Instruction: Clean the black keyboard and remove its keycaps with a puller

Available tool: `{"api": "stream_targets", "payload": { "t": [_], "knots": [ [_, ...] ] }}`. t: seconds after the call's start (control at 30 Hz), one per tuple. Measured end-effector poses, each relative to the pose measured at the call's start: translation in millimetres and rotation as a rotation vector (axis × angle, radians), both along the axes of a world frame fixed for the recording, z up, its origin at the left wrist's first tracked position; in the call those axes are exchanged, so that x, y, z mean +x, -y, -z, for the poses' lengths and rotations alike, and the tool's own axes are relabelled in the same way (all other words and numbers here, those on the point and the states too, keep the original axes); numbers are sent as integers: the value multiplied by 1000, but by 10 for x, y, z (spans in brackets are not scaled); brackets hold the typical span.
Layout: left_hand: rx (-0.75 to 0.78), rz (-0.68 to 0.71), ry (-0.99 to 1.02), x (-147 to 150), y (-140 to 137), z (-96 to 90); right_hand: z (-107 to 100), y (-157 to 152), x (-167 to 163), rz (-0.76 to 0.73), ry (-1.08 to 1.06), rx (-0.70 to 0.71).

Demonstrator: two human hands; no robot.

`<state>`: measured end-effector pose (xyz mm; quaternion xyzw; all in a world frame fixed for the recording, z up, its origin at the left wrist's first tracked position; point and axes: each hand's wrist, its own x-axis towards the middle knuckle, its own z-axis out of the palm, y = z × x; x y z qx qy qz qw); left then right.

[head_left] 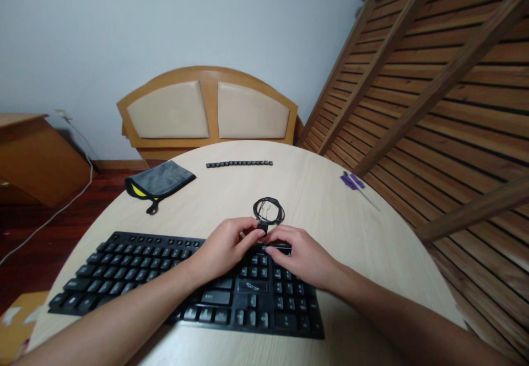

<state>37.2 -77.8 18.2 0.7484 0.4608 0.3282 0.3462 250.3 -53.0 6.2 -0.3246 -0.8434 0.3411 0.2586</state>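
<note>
A black full-size keyboard [217, 298] lies aslant on the table under my forearms. Between thumb and fingers, my left hand [231, 245] pinches the black handle of a wire keycap puller [263, 226], above the keyboard's back edge; its thin wire prongs point away from me. My right hand [303, 256] is beside it at that edge, thumb over the top and fingers behind, gripping the keyboard. Just beyond both hands lies a coiled black cable [282, 211]. Separate black keycaps [239, 163] form a line farther back. Small raised stems show along part of the keyboard's back row.
A folded grey cloth [165, 181] with a yellow lining and black loop lies at the left. Purple-and-grey brush-like items [352, 181] lie near the right edge of the round table [322, 200]. A padded headboard [210, 107] and leaning wooden slats [446, 96] stand beyond.
</note>
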Motion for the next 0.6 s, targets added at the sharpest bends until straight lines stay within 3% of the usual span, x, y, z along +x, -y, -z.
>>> {"api": "stream_targets", "payload": {
  "t": [0.23,0.5,0.6],
  "knots": [
    [200,78,-136,-1,73,-59,-22,9,-6,-11,11,14],
    [149,86,-160,23,79,-5,-15,11,-16,-18,23,13],
    [143,13,-172,47,72,22,-10,4,-10,-8,19,4]
  ]
}}
